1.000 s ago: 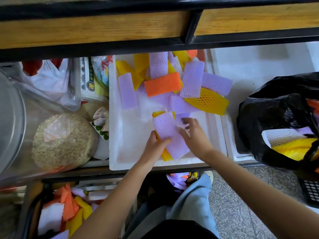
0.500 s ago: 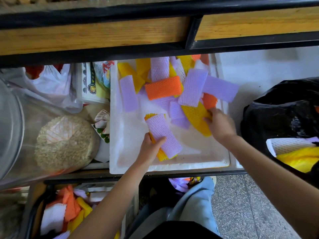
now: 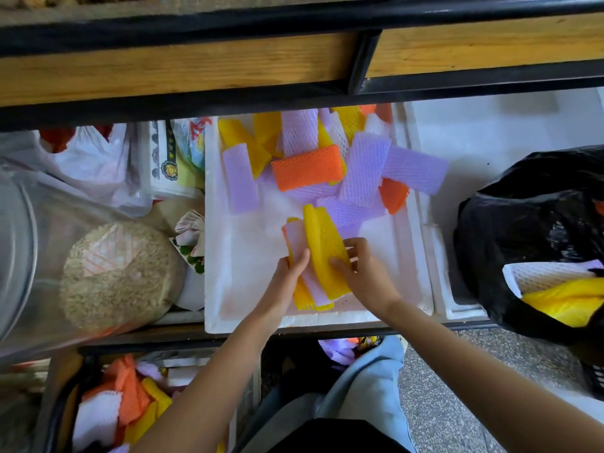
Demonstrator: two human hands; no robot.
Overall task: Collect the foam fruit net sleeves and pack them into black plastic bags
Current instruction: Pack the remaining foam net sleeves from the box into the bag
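The left hand (image 3: 287, 279) grips the near-left side of a small stack of sleeves. Its thumb lies across a pale lilac foam net sleeve (image 3: 295, 245) and its fingers are tucked underneath. The right hand (image 3: 367, 277) holds a long yellow foam net sleeve (image 3: 323, 246) laid on top of that stack, with the thumb pressed onto its face and the fingers curled round its right edge. A second yellow sleeve (image 3: 302, 300) shows at the bottom of the stack.

The stack sits over the near part of a shallow white foam tray (image 3: 242, 289). Farther back in the tray lies a loose heap of sleeves. A bright orange foam sleeve (image 3: 309, 168) rests on lilac and yellow ones, a flat lilac sleeve (image 3: 240, 178) lies at the left, and another lilac sleeve (image 3: 413, 170) reaches over the tray's right rim.

To the right of the tray, well apart from both hands, a crumpled black plastic bag (image 3: 523, 240) stands with its mouth open. A white net sleeve (image 3: 549, 276) and a yellow one (image 3: 565, 302) are inside it. Left of the tray is a clear plastic bag of tan grain (image 3: 117, 273). Below the shelf edge, a dark basket (image 3: 58, 413) holds orange, yellow and white sleeves. A wooden shelf board (image 3: 163, 67) in a black frame crosses the top.
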